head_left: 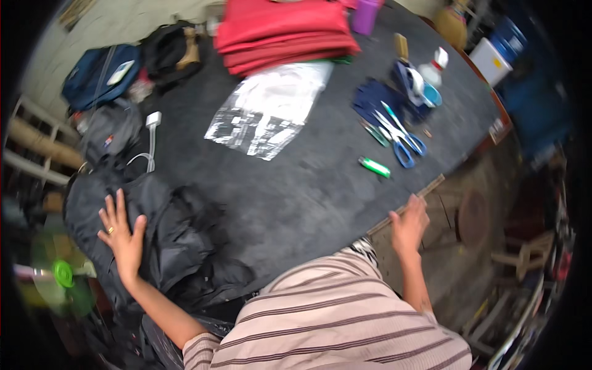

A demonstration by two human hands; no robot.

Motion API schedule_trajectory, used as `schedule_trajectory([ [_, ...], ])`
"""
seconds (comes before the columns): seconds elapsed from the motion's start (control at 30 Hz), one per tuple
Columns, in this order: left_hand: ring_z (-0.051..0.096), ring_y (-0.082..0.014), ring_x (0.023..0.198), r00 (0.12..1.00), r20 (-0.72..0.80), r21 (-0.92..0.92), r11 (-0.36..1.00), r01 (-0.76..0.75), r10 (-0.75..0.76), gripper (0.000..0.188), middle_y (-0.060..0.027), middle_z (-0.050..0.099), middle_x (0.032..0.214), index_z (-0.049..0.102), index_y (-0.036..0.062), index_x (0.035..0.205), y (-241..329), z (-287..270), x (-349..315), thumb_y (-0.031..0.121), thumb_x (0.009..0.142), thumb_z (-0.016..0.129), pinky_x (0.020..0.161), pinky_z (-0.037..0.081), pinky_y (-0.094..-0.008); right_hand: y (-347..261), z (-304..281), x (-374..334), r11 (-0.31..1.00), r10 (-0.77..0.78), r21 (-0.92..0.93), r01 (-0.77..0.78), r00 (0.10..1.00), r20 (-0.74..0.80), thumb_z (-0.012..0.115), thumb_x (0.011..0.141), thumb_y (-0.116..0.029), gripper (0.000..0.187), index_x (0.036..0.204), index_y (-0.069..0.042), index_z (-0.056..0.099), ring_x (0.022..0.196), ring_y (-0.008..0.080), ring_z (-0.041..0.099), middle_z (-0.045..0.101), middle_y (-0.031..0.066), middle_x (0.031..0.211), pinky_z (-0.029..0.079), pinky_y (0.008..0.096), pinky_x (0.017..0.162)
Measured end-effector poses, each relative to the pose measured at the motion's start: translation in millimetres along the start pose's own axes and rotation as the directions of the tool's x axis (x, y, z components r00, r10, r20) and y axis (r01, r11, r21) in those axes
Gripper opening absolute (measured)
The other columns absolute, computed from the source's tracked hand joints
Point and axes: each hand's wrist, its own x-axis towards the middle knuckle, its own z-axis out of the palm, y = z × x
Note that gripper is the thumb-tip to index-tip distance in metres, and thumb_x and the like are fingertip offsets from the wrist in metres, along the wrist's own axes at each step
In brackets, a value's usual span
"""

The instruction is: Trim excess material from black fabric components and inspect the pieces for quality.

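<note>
My left hand [125, 237] lies with fingers spread on a heap of black fabric [176, 246] that looks like a bag, at the left of the table; a ring is on one finger. At the table's near right edge is my right hand [410, 225], its fingers curled and slightly blurred, with nothing visible in them. Closest to it on the tabletop are a green cutter or lighter-like piece [375, 167] and blue-handled scissors [404, 145]. A clear plastic bag [265, 114] lies flat in the middle, partly beneath a stack of folded red fabric [287, 37].
Dark bags [102, 74] and a white charger with its cable [153, 120] line the left side. Farther right stand a spray bottle [433, 68], a blue tape roll [432, 94] and a purple cup [365, 15]. A fan with a green hub [63, 273] is left of the table; a wooden stool [473, 216] stands right.
</note>
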Motion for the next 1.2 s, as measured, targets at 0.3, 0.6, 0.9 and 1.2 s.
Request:
schedule_trajectory([
  [0.3,0.052,-0.0229,0.100,0.380,-0.850,-0.393,0.919,0.002,-0.364,0.026,-0.0150,0.056,0.109,0.052,-0.0066,0.110,-19,-40,-84,0.010,0.091,0.045,0.091,0.038,-0.0333,-125,-79,69,0.643,-0.445,0.650,0.404,0.889,-0.112,0.071,0.065,-0.012,0.064,0.122,-0.003,0.043,0.101,0.0228,0.049,0.045,0.0107,0.120,0.040,0.0319,0.087],
  [0.6,0.038,-0.0230,0.121,0.456,0.303,-0.805,-0.481,-0.347,-0.837,0.055,-0.0068,0.040,0.134,0.037,0.0041,0.131,-133,47,-174,0.043,0.091,0.040,0.104,0.026,-0.0349,-430,36,66,0.061,-0.969,0.948,-0.312,0.210,0.131,0.048,0.087,-0.045,0.052,0.117,-0.003,0.047,0.092,0.0138,0.051,0.052,0.0069,0.110,0.041,0.0280,0.079],
  [0.9,0.034,-0.0248,0.124,0.533,0.334,-0.738,-0.567,-0.365,-0.777,0.050,-0.0080,0.036,0.137,0.039,0.0071,0.130,-246,186,-225,0.037,0.090,0.040,0.104,0.025,-0.0387,-483,45,36,-0.186,-0.982,0.796,-0.576,0.082,-0.170,0.043,0.090,-0.042,0.048,0.120,-0.005,0.046,0.086,0.0174,0.056,0.058,0.0061,0.104,0.043,0.0296,0.076],
  [1.2,0.035,-0.0248,0.123,0.696,0.070,-0.863,-0.394,-0.318,-0.715,0.049,-0.0079,0.038,0.135,0.040,0.0071,0.128,-291,334,-263,0.037,0.090,0.041,0.103,0.026,-0.0395,-424,94,56,-0.256,-0.952,0.834,-0.488,0.278,-0.129,0.042,0.090,-0.044,0.050,0.121,-0.005,0.045,0.086,0.0183,0.056,0.058,0.0071,0.104,0.043,0.0299,0.076],
])
